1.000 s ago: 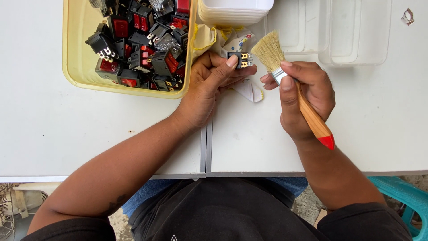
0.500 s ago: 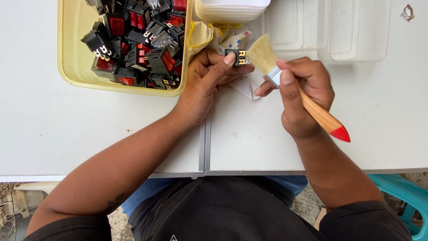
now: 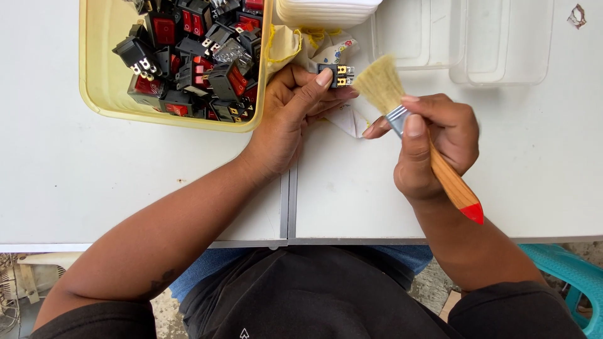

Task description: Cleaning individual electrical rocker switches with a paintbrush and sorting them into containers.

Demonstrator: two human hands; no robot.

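Holding a small black switch (image 3: 335,75) in my left hand (image 3: 292,119), I keep it pinched between the thumb and the fingers, a little above the middle of the frame. The brass pins of the switch look to the right, toward the brush (image 3: 414,129). My right hand (image 3: 433,147) is closed around the metal band and the upper part of the wooden handle of this brush. The pale bristles point up and left and come just beside the pins; I cannot tell if they really touch them. The handle goes down and to the right, out of my fist, and it ends in a red tip at the lower right of the hand.

Under both hands there is a piece of white cloth (image 3: 348,119) with small coloured marks, lying on the white table (image 3: 94,182). In the upper left of the frame stands a yellow tub (image 3: 100,94), full of the same black and red switches, and my left hand is just beside its right corner. At the top centre I see a white lid (image 3: 326,11), and at the upper right two clear boxes (image 3: 465,44). A teal chair (image 3: 565,276) shows at the lower right, below the table edge.
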